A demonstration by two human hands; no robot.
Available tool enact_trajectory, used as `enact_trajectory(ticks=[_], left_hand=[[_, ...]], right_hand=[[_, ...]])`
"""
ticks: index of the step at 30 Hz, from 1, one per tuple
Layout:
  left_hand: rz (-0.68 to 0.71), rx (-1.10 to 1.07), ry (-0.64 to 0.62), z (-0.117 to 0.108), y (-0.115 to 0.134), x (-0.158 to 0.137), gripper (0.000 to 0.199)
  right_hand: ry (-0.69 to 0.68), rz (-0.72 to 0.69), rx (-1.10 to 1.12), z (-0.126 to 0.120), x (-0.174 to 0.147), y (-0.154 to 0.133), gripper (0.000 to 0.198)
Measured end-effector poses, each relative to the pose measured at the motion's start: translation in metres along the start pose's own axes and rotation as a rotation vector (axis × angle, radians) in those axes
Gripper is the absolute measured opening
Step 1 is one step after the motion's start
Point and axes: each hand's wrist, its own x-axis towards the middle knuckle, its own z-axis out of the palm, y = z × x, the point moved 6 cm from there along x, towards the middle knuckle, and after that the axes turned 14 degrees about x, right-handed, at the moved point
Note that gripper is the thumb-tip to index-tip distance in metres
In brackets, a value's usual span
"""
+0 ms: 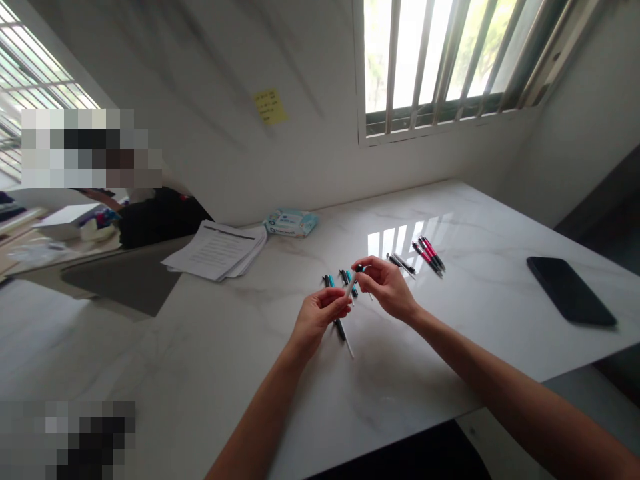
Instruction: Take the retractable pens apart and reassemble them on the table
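Above the marble-patterned table, my left hand [316,319] pinches the lower end of a whitish pen barrel [349,287]. My right hand [391,285] is closed at its upper end, with fingertips on a small black part [359,268]. Whether that part is joined to the barrel or apart, I cannot tell. Black and teal pen pieces [345,275] lie just behind my hands. Beneath my left hand rest a black pen piece [340,330] and a thin white refill [349,347]. My fingers partly hide these pieces.
Grey and black pens [403,262] and several red and black pens [429,255] lie to the right. A dark phone [571,291] is farther right. Papers [215,250] and a wipes pack [291,223] sit at the back left. A person [157,217] is beyond the dark panel [125,277].
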Motion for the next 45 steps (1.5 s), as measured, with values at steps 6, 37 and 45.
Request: enact_trajectory(ticks=[6,37,45], left_hand=[[-0.041,-0.026,0.052,-0.006,0.003,0.0,0.04],[0.245,0.094,0.183,-0.02,0.022,0.0,0.035],[0.28,0.127,0.297,-0.031,0.034,-0.003,0.042]], right_hand=[[0.108,-0.042,0.046,-0.009,0.003,-0.005,0.019],[-0.281,0.045,-0.646,-0.01,0.001,-0.019,0.023],[-0.293,0.149,-1.018,-0.037,0.002,-0.003,0.007]])
